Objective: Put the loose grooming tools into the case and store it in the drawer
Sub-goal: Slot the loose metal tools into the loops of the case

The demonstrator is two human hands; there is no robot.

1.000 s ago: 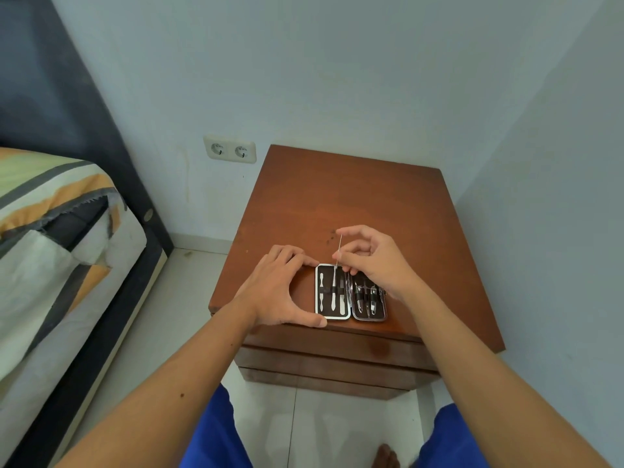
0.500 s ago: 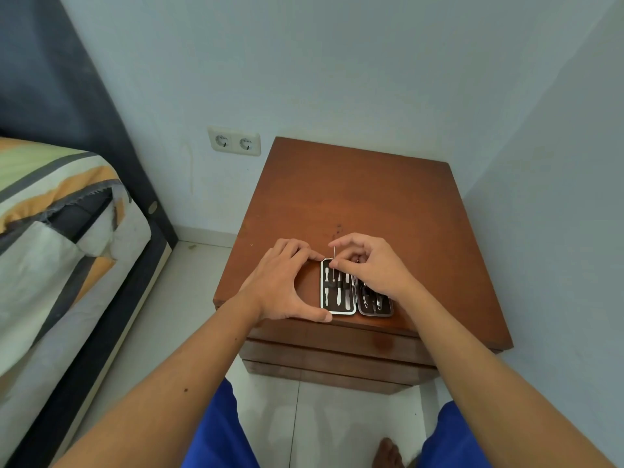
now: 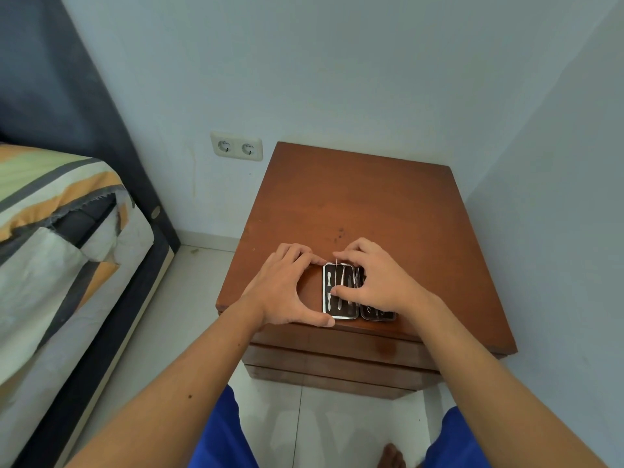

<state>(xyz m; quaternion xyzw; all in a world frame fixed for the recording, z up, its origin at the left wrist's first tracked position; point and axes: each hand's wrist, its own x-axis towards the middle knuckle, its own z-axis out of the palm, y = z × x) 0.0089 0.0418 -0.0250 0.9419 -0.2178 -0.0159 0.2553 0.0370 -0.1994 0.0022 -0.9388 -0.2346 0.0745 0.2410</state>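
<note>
A small black grooming case (image 3: 329, 310) with a silver rim lies open near the front edge of the brown nightstand (image 3: 358, 204). Several metal tools sit in its left half. My left hand (image 3: 287, 288) frames the case's left side, index finger at the top corner and thumb at the bottom corner. My right hand (image 3: 374, 282) lies over the case's middle and right half, pinching a thin metal tool (image 3: 337, 270) whose tip sticks up above the case's top edge. The right half (image 3: 378, 315) is mostly hidden under my fingers.
The nightstand stands in a corner, walls behind and to the right. Its drawer fronts (image 3: 337, 363) below the top are closed. A bed (image 3: 57, 238) with a striped cover stands to the left. A double wall socket (image 3: 236, 150) is behind the nightstand's left.
My right hand has lowered the thin tool down into the case's left half, so less of it sticks up. My left hand has stayed on the case's left side.
</note>
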